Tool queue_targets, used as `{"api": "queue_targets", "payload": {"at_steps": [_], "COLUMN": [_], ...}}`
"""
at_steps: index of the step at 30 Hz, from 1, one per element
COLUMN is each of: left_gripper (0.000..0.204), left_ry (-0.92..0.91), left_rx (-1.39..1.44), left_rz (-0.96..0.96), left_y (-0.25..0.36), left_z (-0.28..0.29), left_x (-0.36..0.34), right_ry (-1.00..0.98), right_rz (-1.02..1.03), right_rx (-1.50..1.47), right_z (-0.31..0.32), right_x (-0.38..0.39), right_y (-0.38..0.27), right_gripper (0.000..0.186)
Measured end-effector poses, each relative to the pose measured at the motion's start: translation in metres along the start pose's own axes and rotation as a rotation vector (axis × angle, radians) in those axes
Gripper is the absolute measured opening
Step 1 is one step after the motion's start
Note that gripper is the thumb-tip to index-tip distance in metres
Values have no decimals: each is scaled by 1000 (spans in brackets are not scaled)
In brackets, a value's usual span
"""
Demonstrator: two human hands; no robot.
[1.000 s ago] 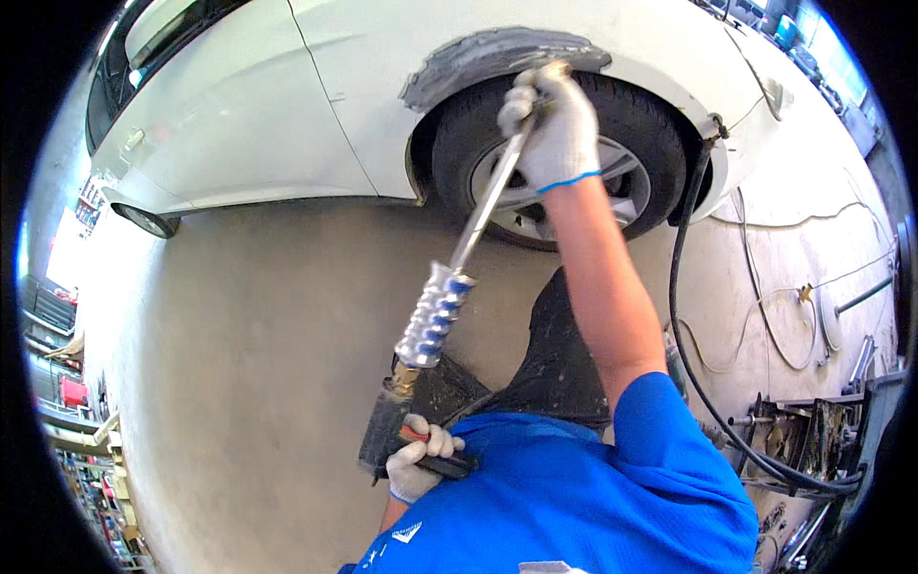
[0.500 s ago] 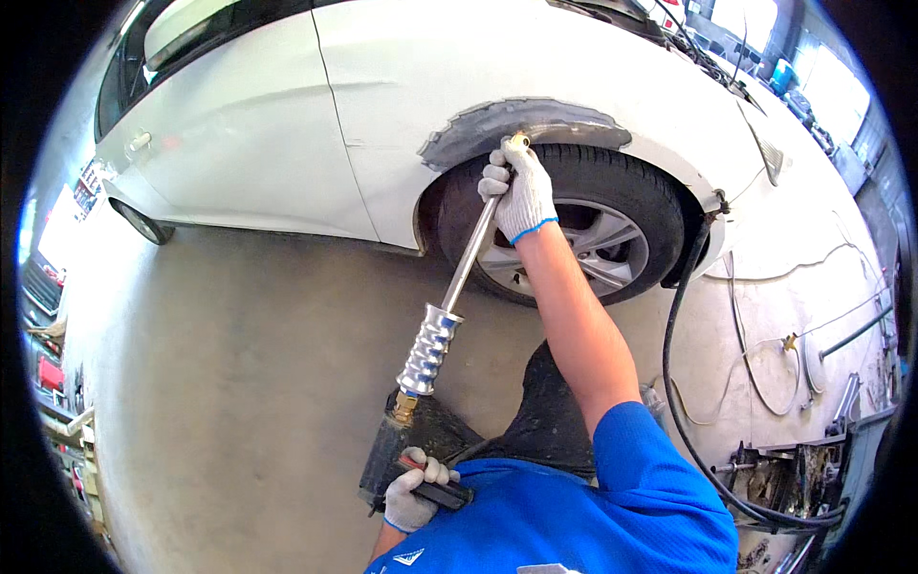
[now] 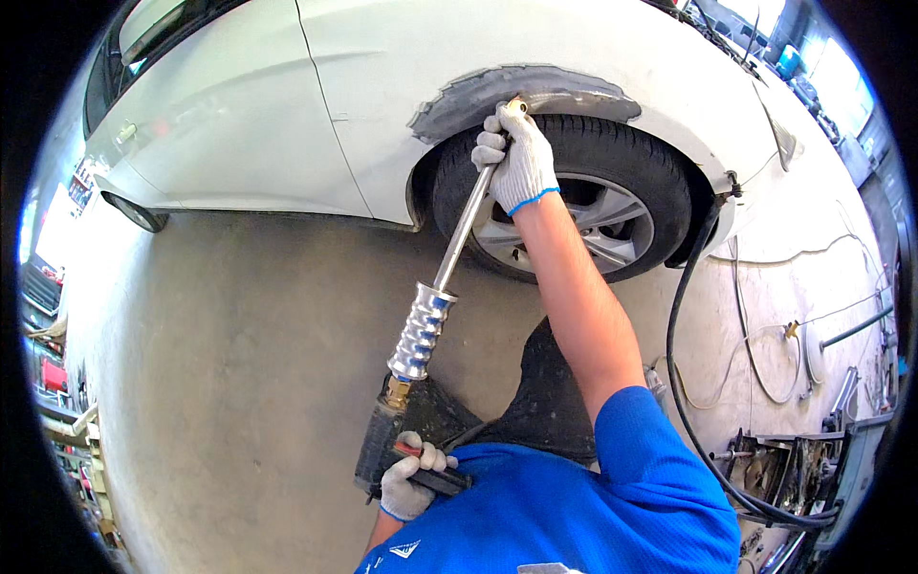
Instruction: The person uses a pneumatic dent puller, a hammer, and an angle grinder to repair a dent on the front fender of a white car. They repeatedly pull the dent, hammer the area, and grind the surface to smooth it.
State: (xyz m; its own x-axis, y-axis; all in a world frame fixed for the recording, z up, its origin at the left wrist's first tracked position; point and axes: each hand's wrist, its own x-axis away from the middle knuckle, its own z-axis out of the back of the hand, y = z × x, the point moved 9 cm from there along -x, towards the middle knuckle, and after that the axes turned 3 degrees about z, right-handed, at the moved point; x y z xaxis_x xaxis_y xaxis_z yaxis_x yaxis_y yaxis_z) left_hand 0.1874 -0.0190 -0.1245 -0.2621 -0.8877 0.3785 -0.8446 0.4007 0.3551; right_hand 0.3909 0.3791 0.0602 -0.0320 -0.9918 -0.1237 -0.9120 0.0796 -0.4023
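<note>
My gloved left hand (image 3: 413, 478) is closed around the black pistol grip of a slide hammer puller (image 3: 421, 333), its fingers by a red trigger. A ribbed chrome weight sits low on the tool's steel shaft, against the brass fitting. My right hand (image 3: 516, 158), also gloved, wraps the shaft's far end near a brass-coloured tip (image 3: 517, 105). That tip is at the bare grey metal patch (image 3: 469, 100) on the white car's fender (image 3: 382, 86), just above the wheel arch. Whether it touches the metal I cannot tell.
The front tire (image 3: 564, 201) stands right below the patch. A thick black cable (image 3: 677, 325) is clamped at the car's front and runs down to a metal cart (image 3: 794, 469) at lower right. Thin hoses (image 3: 755, 368) lie looped on the floor, and shelves (image 3: 72, 421) line the far left.
The car and wheel appear slightly higher in the picture. Both hands keep their hold on the slide hammer puller, and its weight stays at the handle end.
</note>
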Motion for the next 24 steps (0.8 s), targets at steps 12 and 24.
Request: {"api": "queue_targets", "payload": {"at_steps": [12, 24], "left_gripper": [61, 55], "left_ry": [-18, -20], "left_rx": [-41, -79], "left_rz": [-22, 17], "left_y": [2, -4], "left_z": [5, 11], "left_x": [4, -2], "right_ry": [-232, -132], "right_rz": [-37, -286], "right_rx": [531, 351], "right_z": [3, 6], "right_x": [95, 118], "right_y": [50, 75], "right_gripper": [18, 12]}}
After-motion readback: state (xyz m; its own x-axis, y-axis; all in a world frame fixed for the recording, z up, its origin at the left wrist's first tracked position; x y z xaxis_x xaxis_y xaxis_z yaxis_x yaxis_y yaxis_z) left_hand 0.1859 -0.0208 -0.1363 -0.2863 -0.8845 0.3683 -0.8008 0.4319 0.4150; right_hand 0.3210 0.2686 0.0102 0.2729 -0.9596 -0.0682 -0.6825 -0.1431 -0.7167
